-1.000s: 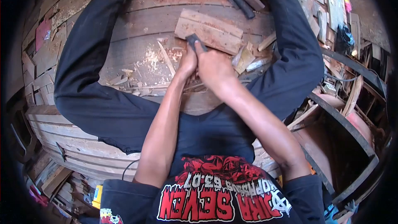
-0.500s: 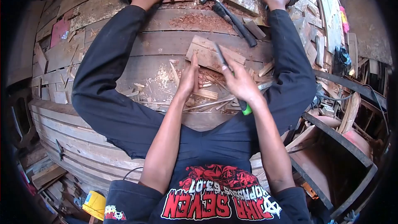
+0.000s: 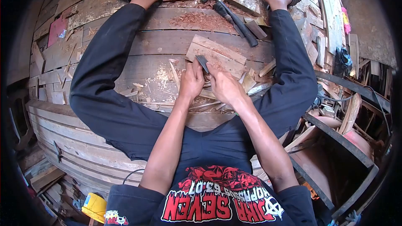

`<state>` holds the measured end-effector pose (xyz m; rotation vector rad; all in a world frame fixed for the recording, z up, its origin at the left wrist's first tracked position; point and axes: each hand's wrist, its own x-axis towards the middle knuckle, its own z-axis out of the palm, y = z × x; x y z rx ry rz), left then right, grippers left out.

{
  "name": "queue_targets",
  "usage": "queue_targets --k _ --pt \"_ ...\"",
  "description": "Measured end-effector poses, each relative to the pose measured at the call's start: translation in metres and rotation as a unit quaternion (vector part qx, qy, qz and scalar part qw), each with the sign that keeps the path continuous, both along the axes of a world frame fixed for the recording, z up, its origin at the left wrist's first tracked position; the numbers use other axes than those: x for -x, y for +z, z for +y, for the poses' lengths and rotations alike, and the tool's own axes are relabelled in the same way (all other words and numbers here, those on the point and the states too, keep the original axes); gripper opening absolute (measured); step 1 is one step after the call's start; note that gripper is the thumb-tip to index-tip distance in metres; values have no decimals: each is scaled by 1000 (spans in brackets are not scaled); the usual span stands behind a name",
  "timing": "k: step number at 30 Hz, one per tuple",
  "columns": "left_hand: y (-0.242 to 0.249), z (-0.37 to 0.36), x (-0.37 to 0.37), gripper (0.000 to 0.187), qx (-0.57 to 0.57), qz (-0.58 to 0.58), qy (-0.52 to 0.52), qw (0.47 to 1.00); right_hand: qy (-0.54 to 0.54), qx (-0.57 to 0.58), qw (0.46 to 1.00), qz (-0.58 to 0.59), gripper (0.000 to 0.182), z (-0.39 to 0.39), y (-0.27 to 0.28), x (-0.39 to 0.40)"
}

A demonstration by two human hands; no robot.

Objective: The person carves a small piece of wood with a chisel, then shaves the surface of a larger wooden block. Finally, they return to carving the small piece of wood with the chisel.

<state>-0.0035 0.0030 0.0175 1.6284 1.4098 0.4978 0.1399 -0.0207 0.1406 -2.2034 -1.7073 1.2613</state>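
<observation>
Between my legs a flat wooden block lies on the plank floor, with a long groove in its top. My right hand is wrapped round a bladed tool; its dark flat blade points up and left over the block's near left corner. My left hand is beside the blade at that corner, its fingers pressed together; what it holds, if anything, is hidden. Most of the tool's handle is covered by my right hand.
A claw hammer lies beyond the block, near a wood block and a small dark block. Wood shavings are scattered around. A metal-framed box stands at right, a yellow container at lower left.
The blade has swung down and left from above the block to its near left corner. My right hand has moved slightly left and down, closer to my left hand, whose fingers have drawn in.
</observation>
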Motion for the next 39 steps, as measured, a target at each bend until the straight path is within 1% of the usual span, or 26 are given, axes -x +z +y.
queue_targets --k 2,5,8,11,12,14,15,16,17,18,19,20,23,24,27,30,33,36,39 --pt "1 1 -2 44 -9 5 -4 1000 25 22 999 -20 49 3 1 1" --pt "5 3 -3 43 0 22 -7 1000 41 7 999 -29 52 10 -9 3" --pt "4 5 -7 42 18 21 -2 1000 26 31 999 -28 55 15 -8 10" --pt "7 7 -7 39 42 23 8 999 10 43 998 -53 58 14 -1 21" --pt "7 4 -6 37 53 24 10 998 -6 66 997 -26 59 17 2 22" --pt "-12 0 3 35 27 -43 -21 998 14 59 998 26 58 25 -9 19" --pt "2 6 -6 37 62 -41 -19 997 1 50 999 2 56 25 -11 20" --pt "17 11 -7 39 96 -28 -13 995 -25 46 999 5 56 23 -7 15" --pt "7 4 -5 40 63 -25 -18 998 -52 44 998 17 56 17 -2 14" --pt "-10 -1 0 41 25 -19 -18 999 -49 32 998 18 55 10 -3 12" --pt "-14 3 -1 42 -19 -14 -9 1000 -36 15 999 20 55 6 -7 7" --pt "-19 3 0 46 -48 -43 -13 998 -24 2 999 24 54 2 -13 3" --pt "-2 7 1 46 33 19 -37 999 -21 65 997 22 53 8 10 5" --pt "0 7 -1 45 39 13 -21 999 -5 27 1000 -5 52 10 6 8" --pt "0 4 0 44 26 -22 -6 999 -6 45 999 -5 55 3 8 9" --pt "-8 5 0 44 22 -20 -5 1000 4 54 998 -22 58 6 7 22" --pt "-7 2 -4 43 28 -11 14 999 -20 29 999 -16 60 5 7 26" --pt "-3 3 -3 40 83 -39 24 995 -4 75 996 -43 61 9 16 32" --pt "0 1 -7 41 93 -53 72 992 -12 63 997 -38 61 9 14 36"
